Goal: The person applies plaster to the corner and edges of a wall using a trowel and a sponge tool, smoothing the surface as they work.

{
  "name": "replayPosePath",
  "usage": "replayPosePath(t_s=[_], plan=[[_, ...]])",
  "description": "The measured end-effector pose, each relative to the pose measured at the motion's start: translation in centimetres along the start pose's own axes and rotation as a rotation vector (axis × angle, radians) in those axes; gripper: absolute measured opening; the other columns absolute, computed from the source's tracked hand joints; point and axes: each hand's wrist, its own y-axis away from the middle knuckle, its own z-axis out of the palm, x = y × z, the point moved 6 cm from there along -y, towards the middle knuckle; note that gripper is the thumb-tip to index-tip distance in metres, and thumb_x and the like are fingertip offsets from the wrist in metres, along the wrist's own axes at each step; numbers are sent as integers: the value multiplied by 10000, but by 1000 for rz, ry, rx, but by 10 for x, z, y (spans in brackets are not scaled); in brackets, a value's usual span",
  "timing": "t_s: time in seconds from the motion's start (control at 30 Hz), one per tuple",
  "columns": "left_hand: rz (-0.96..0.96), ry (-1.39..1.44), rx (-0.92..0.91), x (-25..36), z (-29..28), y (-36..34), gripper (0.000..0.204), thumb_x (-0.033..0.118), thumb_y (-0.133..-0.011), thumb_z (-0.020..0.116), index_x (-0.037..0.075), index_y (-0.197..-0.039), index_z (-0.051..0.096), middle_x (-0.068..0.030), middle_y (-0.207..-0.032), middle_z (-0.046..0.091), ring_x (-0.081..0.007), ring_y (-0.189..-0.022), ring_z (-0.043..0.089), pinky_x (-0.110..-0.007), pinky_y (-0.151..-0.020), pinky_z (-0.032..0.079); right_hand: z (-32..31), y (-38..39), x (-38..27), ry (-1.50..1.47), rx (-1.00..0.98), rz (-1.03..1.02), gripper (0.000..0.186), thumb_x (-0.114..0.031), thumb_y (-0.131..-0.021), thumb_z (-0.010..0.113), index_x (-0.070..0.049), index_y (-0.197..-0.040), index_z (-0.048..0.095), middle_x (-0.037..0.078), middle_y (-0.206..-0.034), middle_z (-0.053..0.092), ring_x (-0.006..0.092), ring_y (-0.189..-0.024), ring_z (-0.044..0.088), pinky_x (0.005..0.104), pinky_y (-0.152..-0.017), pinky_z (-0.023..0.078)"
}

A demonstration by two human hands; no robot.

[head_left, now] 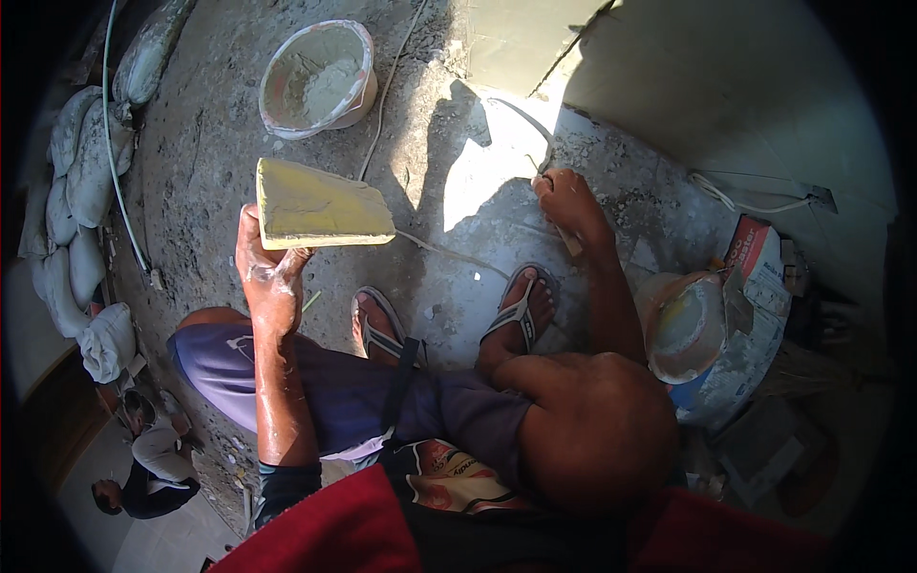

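Note:
My left hand [272,263] grips a yellow plastering float [325,205] from below. The float's flat face is turned up, with a thin grey smear of wet plaster over it. Pale plaster also coats my left thumb and fingers. Farther right, my right hand [570,201] is closed low down by the foot of the wall [726,105]. A short tan piece [569,239] sticks out under that wrist, and a thin strip shows beyond the fingertips. What the right fingers hold is too small to name.
A round bucket [368,86] of grey plaster stands ahead on the rough floor [210,143]. A smaller bucket [683,329] and a printed sack [755,306] are at right. A cable [444,250] crosses the floor. Stacked sacks [91,172] line the left; people [153,468] are at lower left.

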Motion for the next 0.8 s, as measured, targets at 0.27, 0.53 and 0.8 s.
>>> replayPosePath(t_s=[0.27, 0.53, 0.8], plan=[[8, -36, -7, -2, 1, 0, 361, -30, -820, 748, 45, -1081, 510, -25, -1020, 603, -117, -967, 596, -290, -876, 503, 12, -44, 6, 130, 14, -141, 335, -237, -919, 516, 53, -777, 604, 160, -648, 629, 238, -538, 641, 393, -548, 497], [-5, 16, 10, -13, 14, -10, 346, -55, -847, 704, 47, -1105, 497, -51, -1101, 599, -157, -1045, 607, -339, -935, 510, 4, 28, -4, -525, -168, -50, 190, -163, -920, 602, 20, -870, 600, 51, -738, 612, 118, -653, 604, 293, -572, 513], [284, 147, 82, -27, 97, -54, 429, -103, -828, 686, 38, -1146, 435, -93, -1124, 571, -164, -1083, 565, -334, -953, 473, 27, 92, -42, -637, 323, -542, 270, -56, -813, 756, 2, -952, 532, 116, -839, 628, 187, -676, 636, 337, -591, 521]])
